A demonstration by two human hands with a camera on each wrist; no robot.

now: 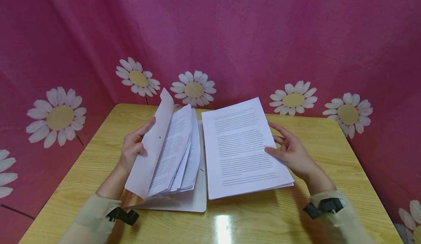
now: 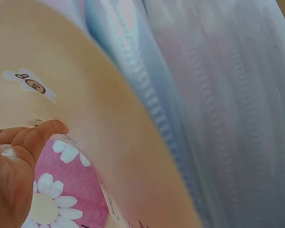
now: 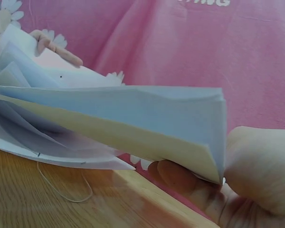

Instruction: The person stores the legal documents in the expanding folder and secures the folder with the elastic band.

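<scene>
On the left of the head view, a folder stands open, its white inner cover raised. My left hand holds this cover at its outer edge. In the left wrist view the cover's outside is tan with cartoon prints, and ribbed clear strips show beside it. Printed pages fan out within the folder. To the right, my right hand pinches a stack of printed sheets by its right edge, thumb on top and fingers underneath. The stack is tilted above the table.
Under everything is a wooden table. The folder's white back cover lies on it. A thin looped cord hangs by the folder in the right wrist view. A pink curtain with daisies surrounds the table's back and sides.
</scene>
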